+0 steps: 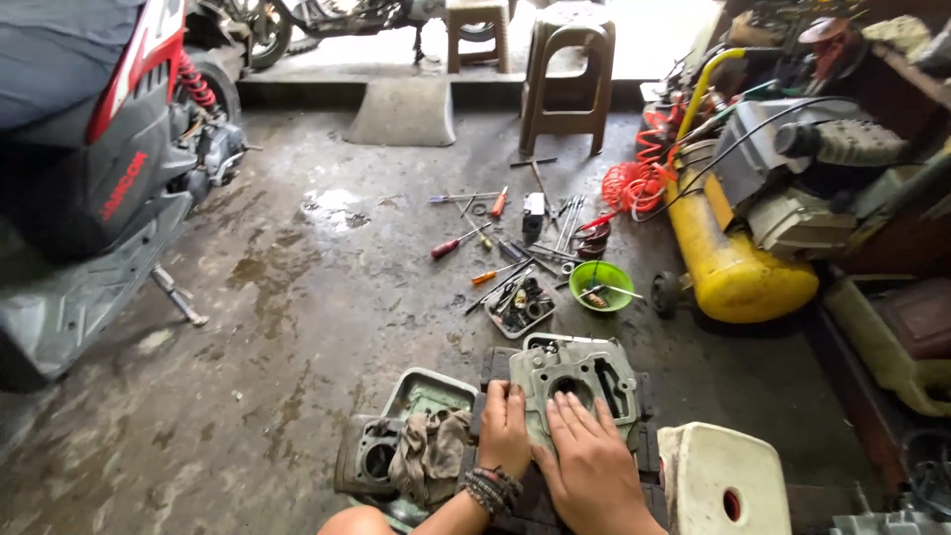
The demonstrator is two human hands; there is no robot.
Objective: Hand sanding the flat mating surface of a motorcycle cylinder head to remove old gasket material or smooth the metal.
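Right hand (592, 458) flat atop cylinder head (578, 379).

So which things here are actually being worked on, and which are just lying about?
In hand:
left hand and right hand flat on the grey engine part.

Lying about:
dirty rag
green bowl
screwdrivers
yellow compressor tank
plastic stool
scooter
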